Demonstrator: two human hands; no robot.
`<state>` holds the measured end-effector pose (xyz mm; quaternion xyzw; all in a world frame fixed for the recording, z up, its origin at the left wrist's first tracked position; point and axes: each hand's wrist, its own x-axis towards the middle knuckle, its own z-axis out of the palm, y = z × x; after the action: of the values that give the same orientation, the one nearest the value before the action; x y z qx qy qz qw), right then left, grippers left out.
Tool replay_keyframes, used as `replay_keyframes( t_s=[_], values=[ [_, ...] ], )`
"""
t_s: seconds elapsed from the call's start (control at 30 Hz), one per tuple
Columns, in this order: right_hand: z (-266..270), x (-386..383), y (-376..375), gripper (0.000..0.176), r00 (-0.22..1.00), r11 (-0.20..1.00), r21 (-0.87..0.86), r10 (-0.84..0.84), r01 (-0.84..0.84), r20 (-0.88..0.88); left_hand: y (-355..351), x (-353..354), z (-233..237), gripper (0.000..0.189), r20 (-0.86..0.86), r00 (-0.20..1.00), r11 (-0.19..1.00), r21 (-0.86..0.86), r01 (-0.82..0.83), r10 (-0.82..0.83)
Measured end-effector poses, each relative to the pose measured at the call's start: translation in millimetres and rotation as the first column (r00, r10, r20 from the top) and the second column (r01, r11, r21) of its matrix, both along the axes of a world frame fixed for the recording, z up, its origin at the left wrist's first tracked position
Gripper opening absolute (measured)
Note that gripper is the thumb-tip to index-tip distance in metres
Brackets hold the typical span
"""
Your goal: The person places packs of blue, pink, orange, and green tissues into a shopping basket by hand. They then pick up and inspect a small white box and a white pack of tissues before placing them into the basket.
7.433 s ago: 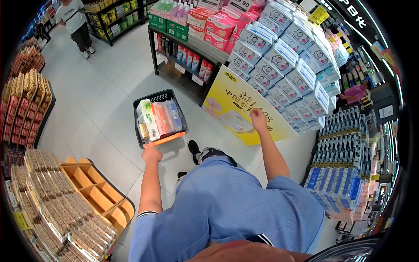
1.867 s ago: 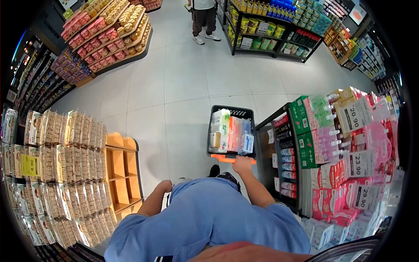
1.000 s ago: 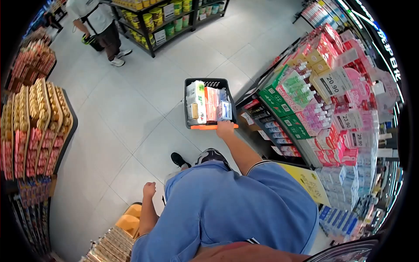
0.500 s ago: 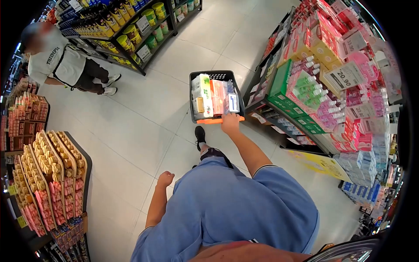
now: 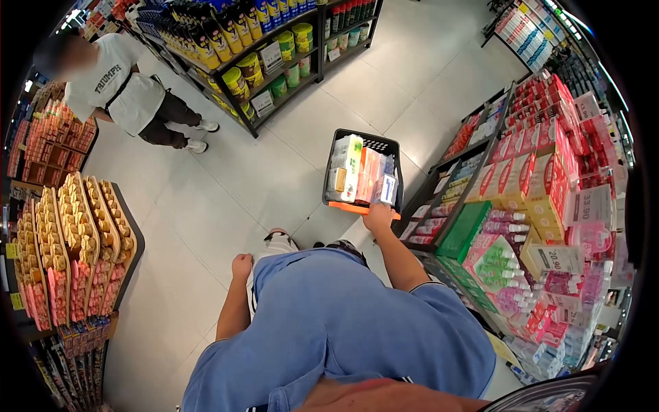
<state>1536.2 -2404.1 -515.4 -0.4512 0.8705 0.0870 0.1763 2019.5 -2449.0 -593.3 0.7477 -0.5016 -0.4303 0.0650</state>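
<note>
My right hand [image 5: 377,218] is closed around the orange handle [image 5: 344,207] of a black shopping basket [image 5: 379,143] ahead of me. Inside the basket are a white and green pack [image 5: 351,168], pinkish-orange packs [image 5: 368,170] and a blue and white box [image 5: 386,189]. The basket's underside and what it rests on are hidden. My left hand [image 5: 241,266] hangs low at my side with its fingers curled in; nothing shows in it and it touches no goods.
Close on the right runs a display of bottles and boxes [image 5: 508,268] with price signs. A dark shelf of bottles and tubs [image 5: 257,75] stands ahead. At left is a rack of gold and pink packs [image 5: 75,247]. A person in a white shirt [image 5: 113,82] stands ahead left.
I have moved forward along the aisle, and the view has turned. The shelf ahead and the person look nearer. My right hand keeps its grip on the basket handle; my left hand stays low.
</note>
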Motion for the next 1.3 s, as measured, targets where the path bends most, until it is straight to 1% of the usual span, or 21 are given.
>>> replay_keyframes(
  t_s=[0.07, 0.17, 0.23, 0.3, 0.37, 0.43, 0.57, 0.63, 0.67, 0.73, 0.8, 0.87, 0.9, 0.97, 1.0, 1.07, 1.13, 1.17, 1.2, 1.23, 1.3],
  values=[
    [-6, -18, -25, 0.031, 0.999, 0.999, 0.017, -0.028, 0.029, -0.019, -15, -12, 0, 0.034, -0.214, 0.955, 0.975, 0.129, -0.180, 0.205],
    [-8, -41, -55, 0.029, 0.998, 1.000, -0.017, -0.016, 0.015, -0.058, -41, -29, -4, 0.032, -0.276, 0.950, 0.977, 0.190, -0.094, 0.145],
    [-12, -55, -80, 0.027, 0.997, 0.999, -0.003, -0.045, 0.045, -0.060, -69, -35, -26, 0.035, -0.252, 0.967, 0.983, 0.185, 0.002, 0.045],
    [-22, -73, -103, 0.027, 0.993, 0.996, -0.038, -0.080, 0.077, -0.084, -103, -46, -38, 0.035, -0.146, 0.935, 0.905, 0.243, 0.350, -0.323],
    [-33, -86, -121, 0.028, 0.987, 0.990, -0.073, -0.125, 0.117, -0.105, -126, -6, -127, 0.035, -0.252, 0.822, 0.807, 0.190, 0.560, -0.511],
    [-35, -102, -140, 0.036, 0.985, 0.989, -0.123, -0.099, 0.083, -0.138, -186, -41, -79, 0.034, 0.016, 0.575, 0.539, 0.370, 0.757, -0.818],
    [-30, -125, -186, 0.049, 0.963, 0.969, -0.115, -0.232, 0.218, -0.133, -324, -81, -92, 0.036, -0.070, 0.581, 0.435, 0.591, 0.679, -0.811],
    [-14, -135, -202, 0.052, 0.959, 0.961, -0.074, -0.272, 0.266, -0.080, -381, -89, -110, 0.035, 0.123, 0.102, 0.127, 0.217, 0.968, -0.987],
    [-7, -140, -207, 0.056, 0.954, 0.954, -0.024, -0.299, 0.298, -0.022, -402, -104, -102, 0.035, 0.123, 0.086, 0.111, 0.217, 0.970, -0.989],
    [-15, -150, -205, 0.060, 0.965, 0.963, -0.088, -0.260, 0.256, -0.033, -461, -161, -56, 0.037, 0.235, 0.490, 0.531, 0.165, 0.831, -0.839],
    [-17, -169, -214, 0.071, 0.981, 0.977, -0.099, -0.191, 0.187, -0.033, -508, -216, -41, 0.037, 0.215, 0.415, 0.450, 0.156, 0.879, -0.884],
    [-13, -176, -234, 0.071, 0.974, 0.972, -0.077, -0.223, 0.220, -0.040, -524, -284, -3, 0.037, -0.004, 0.651, 0.647, -0.118, 0.753, -0.759],
    [-6, -179, -244, 0.072, 0.967, 0.968, -0.042, -0.248, 0.245, -0.052, -539, -323, -5, 0.036, -0.109, 0.689, 0.694, -0.210, 0.688, -0.716],
    [12, -187, -265, 0.074, 0.963, 0.963, 0.019, -0.270, 0.270, -0.022, -537, -421, 117, 0.027, -0.481, 0.627, 0.788, -0.304, 0.536, -0.613],
    [7, -191, -270, 0.074, 0.961, 0.961, -0.018, -0.275, 0.275, -0.038, -537, -461, 177, 0.021, -0.620, 0.498, 0.792, -0.413, 0.449, -0.606],
    [3, -204, -284, 0.075, 0.960, 0.961, -0.050, -0.274, 0.271, -0.060, -536, -512, 295, 0.015, -0.661, 0.289, 0.721, -0.643, 0.257, -0.692],
    [5, -220, -301, 0.075, 0.956, 0.955, -0.047, -0.294, 0.294, -0.007, -536, -536, 407, 0.026, -0.417, 0.058, 0.410, -0.907, -0.098, -0.907],
    [-2, -232, -309, 0.074, 0.955, 0.950, -0.091, -0.297, 0.298, 0.017, -538, -546, 444, 0.040, -0.352, -0.022, 0.340, -0.883, -0.323, -0.936],
    [-3, -240, -317, 0.073, 0.957, 0.954, -0.078, -0.289, 0.289, 0.006, -549, -542, 485, 0.031, -0.077, 0.006, 0.070, -0.939, -0.337, -0.997],
    [-3, -250, -329, 0.072, 0.960, 0.958, -0.067, -0.279, 0.278, -0.004, -554, -554, 507, 0.033, 0.007, -0.099, 0.053, -0.806, -0.589, -0.995],
    [-14, -266, -347, 0.072, 0.960, 0.961, -0.075, -0.270, 0.265, -0.075, -573, -552, 555, 0.054, 0.355, -0.215, -0.240, -0.872, -0.427, -0.910]
  ],
)
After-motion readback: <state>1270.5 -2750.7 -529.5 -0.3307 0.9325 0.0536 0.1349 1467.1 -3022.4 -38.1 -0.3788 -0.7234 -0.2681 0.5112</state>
